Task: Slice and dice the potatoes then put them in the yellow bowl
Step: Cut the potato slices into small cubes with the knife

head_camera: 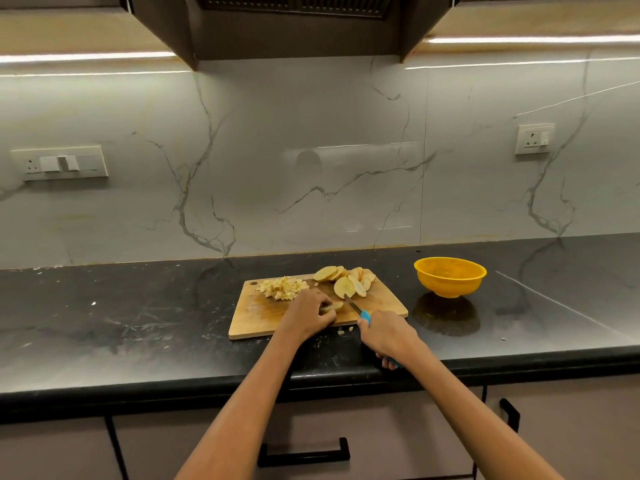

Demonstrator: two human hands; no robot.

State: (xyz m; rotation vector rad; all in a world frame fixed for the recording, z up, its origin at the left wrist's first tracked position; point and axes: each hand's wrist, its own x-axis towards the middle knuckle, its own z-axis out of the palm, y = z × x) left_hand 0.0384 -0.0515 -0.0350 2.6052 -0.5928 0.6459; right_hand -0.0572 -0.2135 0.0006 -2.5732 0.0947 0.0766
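Observation:
A wooden cutting board (256,323) lies on the black counter. A pile of diced potato (282,288) sits at its back left, and several potato slices (346,280) lie at its back right. My left hand (308,315) holds a small stack of potato slices (333,306) down on the board with curled fingers. My right hand (382,336) grips a knife (356,309) by its blue handle; the blade points toward that stack, just to its right. The yellow bowl (450,276) stands empty on the counter, right of the board.
A few potato bits (344,330) lie on the black counter (121,317) just in front of the board. The marble backsplash rises behind. Drawer fronts with black handles (304,453) run below the counter edge.

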